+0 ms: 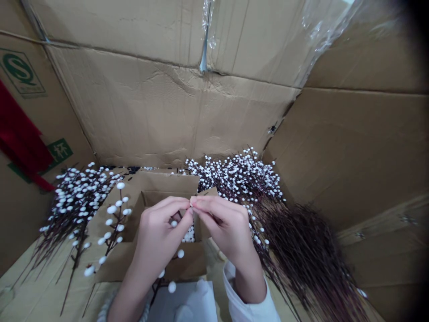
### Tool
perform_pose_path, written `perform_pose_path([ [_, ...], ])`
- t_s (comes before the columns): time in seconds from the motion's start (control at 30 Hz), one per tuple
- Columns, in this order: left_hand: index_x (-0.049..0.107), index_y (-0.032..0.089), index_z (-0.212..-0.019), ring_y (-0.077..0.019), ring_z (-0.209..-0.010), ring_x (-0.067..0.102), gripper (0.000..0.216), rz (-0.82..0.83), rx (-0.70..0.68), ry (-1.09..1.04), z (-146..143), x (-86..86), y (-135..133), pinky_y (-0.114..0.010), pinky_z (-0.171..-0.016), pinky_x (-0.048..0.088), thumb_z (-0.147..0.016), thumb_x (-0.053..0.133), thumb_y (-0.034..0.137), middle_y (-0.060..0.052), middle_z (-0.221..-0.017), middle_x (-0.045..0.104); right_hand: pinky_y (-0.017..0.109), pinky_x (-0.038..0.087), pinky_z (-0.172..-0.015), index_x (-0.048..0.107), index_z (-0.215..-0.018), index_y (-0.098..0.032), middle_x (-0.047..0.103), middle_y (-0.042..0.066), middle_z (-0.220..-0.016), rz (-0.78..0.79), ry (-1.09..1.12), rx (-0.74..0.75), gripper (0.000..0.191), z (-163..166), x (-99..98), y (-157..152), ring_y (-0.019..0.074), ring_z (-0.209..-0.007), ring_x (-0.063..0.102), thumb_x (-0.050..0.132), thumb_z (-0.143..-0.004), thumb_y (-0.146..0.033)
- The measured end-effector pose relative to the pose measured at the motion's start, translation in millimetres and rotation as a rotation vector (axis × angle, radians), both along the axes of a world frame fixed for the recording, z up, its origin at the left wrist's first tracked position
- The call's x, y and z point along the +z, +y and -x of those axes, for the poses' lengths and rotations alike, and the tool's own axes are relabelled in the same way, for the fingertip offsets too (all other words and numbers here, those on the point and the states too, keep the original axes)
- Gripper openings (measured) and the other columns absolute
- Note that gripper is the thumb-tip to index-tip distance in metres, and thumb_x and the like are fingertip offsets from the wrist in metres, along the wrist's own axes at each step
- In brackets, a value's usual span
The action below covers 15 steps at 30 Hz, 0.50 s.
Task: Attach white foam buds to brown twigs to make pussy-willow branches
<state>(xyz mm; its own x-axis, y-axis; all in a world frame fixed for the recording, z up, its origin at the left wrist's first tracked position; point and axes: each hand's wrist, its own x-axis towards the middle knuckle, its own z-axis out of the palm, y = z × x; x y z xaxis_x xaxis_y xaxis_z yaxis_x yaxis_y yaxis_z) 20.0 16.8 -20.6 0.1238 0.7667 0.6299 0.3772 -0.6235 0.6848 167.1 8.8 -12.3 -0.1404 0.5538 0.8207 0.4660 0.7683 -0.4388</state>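
Note:
My left hand [161,230] and my right hand [223,226] meet at the fingertips above a small cardboard box [167,185]. Between their fingertips they pinch a tiny white bead [191,202], though the fingers largely hide it. A thin dark stem with white berries [174,252] passes beneath my left hand. Loose white beads [188,235] lie in the box under my hands. To the left stands a bundle of white-berried dark branches [80,201]. Another bundle [234,179] rises behind my right hand, and bare dark stems [301,250] spread to the lower right.
Large corrugated cardboard walls [167,103] surround the work area, with plastic film [208,27] at the top seam. A red cloth [20,134] hangs at the left. A white sleeve [248,304] covers my right wrist, and a pale grey pad [181,304] lies below my hands.

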Motion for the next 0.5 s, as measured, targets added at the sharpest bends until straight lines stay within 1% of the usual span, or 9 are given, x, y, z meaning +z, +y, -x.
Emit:
perform_pose_path([
  [0.07,0.074,0.019,-0.073,-0.0123,-0.062,0.065,0.015,0.090,-0.006,-0.122,0,1.8,0,-0.020,-0.056,0.052,-0.081,0.062,0.014,-0.002,-0.078,0.075,0.026,0.060,-0.085,0.076,-0.099,-0.015,0.080,0.010,-0.099,-0.049,0.014,-0.034,0.022,0,2.6,-7,0.0177,-0.093,0.075,0.063,-0.085,-0.003],
  [0.13,0.075,0.021,-0.072,-0.0120,-0.057,0.064,0.010,0.221,0.001,-0.285,1,4.3,-1,-0.021,-0.053,0.053,-0.078,0.067,0.019,0.000,-0.077,0.074,0.028,0.059,-0.086,0.073,-0.110,-0.020,0.078,0.007,-0.108,-0.091,0.107,-0.108,0.032,-1,4.6,-16,0.0176,-0.099,0.073,0.063,-0.085,-0.004],
  [0.2,0.075,0.021,-0.070,-0.0111,-0.051,0.063,0.003,0.367,0.014,-0.467,2,7.8,-2,-0.020,-0.048,0.052,-0.073,0.073,0.022,0.001,-0.072,0.073,0.027,0.058,-0.081,0.072,-0.112,-0.027,0.078,0.001,-0.104,-0.081,0.254,-0.197,0.036,-3,6.6,-26,0.0153,-0.094,0.072,0.062,-0.086,-0.005],
  [0.23,0.076,0.021,-0.070,-0.0108,-0.050,0.063,0.002,0.429,0.016,-0.555,2,10.0,-2,-0.019,-0.047,0.052,-0.070,0.076,0.023,0.001,-0.070,0.073,0.025,0.057,-0.075,0.073,-0.110,-0.029,0.078,-0.001,-0.098,-0.045,0.312,-0.232,0.034,-5,7.8,-30,0.0138,-0.088,0.071,0.062,-0.087,-0.006],
  [0.27,0.076,0.021,-0.070,-0.0104,-0.049,0.063,0.004,0.478,0.009,-0.634,2,12.4,-2,-0.018,-0.046,0.052,-0.067,0.079,0.023,0.001,-0.068,0.074,0.023,0.055,-0.069,0.073,-0.106,-0.030,0.077,-0.002,-0.092,0.008,0.341,-0.251,0.031,-7,9.3,-34,0.0127,-0.081,0.070,0.062,-0.088,-0.008],
  [0.3,0.076,0.020,-0.069,-0.0097,-0.048,0.062,0.008,0.516,-0.003,-0.702,2,14.8,-3,-0.018,-0.045,0.051,-0.064,0.081,0.023,0.001,-0.069,0.074,0.021,0.053,-0.062,0.074,-0.103,-0.030,0.076,-0.002,-0.088,0.076,0.333,-0.253,0.027,-9,10.9,-38,0.0120,-0.075,0.068,0.062,-0.089,-0.011],
  [0.4,0.076,0.017,-0.067,-0.0086,-0.049,0.062,0.017,0.589,-0.054,-0.855,2,21.2,-5,-0.017,-0.047,0.053,-0.057,0.087,0.025,-0.001,-0.073,0.075,0.020,0.046,-0.051,0.076,-0.094,-0.027,0.075,-0.001,-0.078,0.280,0.181,-0.188,0.016,-14,12.0,-50,0.0117,-0.061,0.064,0.064,-0.088,-0.018],
  [0.47,0.076,0.015,-0.068,-0.0102,-0.053,0.065,0.022,0.636,-0.090,-0.915,2,23.9,-6,-0.017,-0.050,0.054,-0.055,0.089,0.026,-0.003,-0.075,0.076,0.020,0.045,-0.048,0.076,-0.089,-0.024,0.074,0.000,-0.073,0.375,0.091,-0.151,0.013,-17,4.6,-60,0.0115,-0.054,0.061,0.063,-0.088,-0.019],
  [0.5,0.076,0.014,-0.069,-0.0114,-0.056,0.067,0.023,0.662,-0.108,-0.942,2,24.8,-7,-0.017,-0.051,0.055,-0.054,0.090,0.026,-0.004,-0.077,0.077,0.019,0.044,-0.047,0.076,-0.089,-0.023,0.074,0.000,-0.070,0.407,0.068,-0.151,0.013,-17,-2.5,-66,0.0113,-0.051,0.059,0.063,-0.088,-0.019],
])
